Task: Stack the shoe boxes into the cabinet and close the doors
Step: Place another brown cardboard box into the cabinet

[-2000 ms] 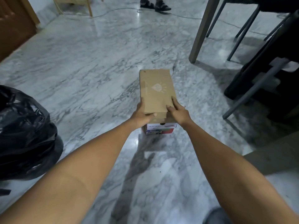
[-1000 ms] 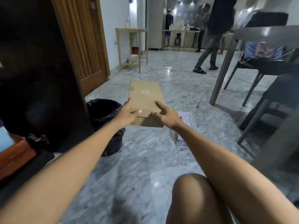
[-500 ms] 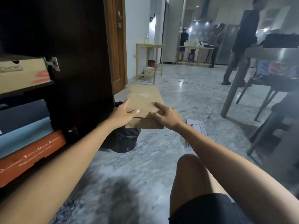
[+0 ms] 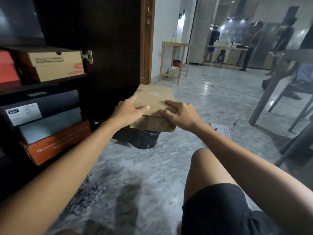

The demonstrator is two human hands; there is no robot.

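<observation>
Hands are both on the plain brown cardboard shoe box point(image 4: 155, 99), held up mid-frame above the grey marble floor point(image 4: 135, 170). The left hand point(image 4: 129, 110) grips its near left corner, thumb across the lid, and the right hand point(image 4: 180, 114) clamps the near right edge with fingers curled over the top. On the left of the frame, the dark wooden cabinet point(image 4: 105, 39) stands open with a tan Skechers box point(image 4: 55, 65) on the upper shelf and a black box point(image 4: 42, 107), grey box point(image 4: 50, 124) and orange box point(image 4: 57, 143) stacked below.
</observation>
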